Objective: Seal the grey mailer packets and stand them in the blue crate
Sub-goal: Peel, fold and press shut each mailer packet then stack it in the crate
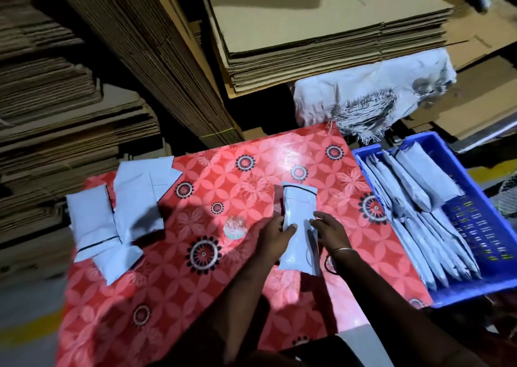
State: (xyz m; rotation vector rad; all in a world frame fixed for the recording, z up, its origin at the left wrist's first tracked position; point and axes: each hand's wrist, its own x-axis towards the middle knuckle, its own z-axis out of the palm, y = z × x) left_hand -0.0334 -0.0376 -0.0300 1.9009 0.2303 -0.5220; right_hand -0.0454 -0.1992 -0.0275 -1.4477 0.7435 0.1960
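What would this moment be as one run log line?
step: sealing | both hands: left hand, right hand hold packet | crate: partly filled | pile: waiting

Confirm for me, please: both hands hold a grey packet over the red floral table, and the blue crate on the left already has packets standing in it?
Not quite: the head view shows the blue crate on the right. The rest stands.

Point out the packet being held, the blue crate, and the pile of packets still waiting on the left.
held packet [298, 207]: head view, upper face below its flap.
blue crate [472, 288]: head view, near rim.
waiting pile [92, 215]: head view, leftmost packet's face.
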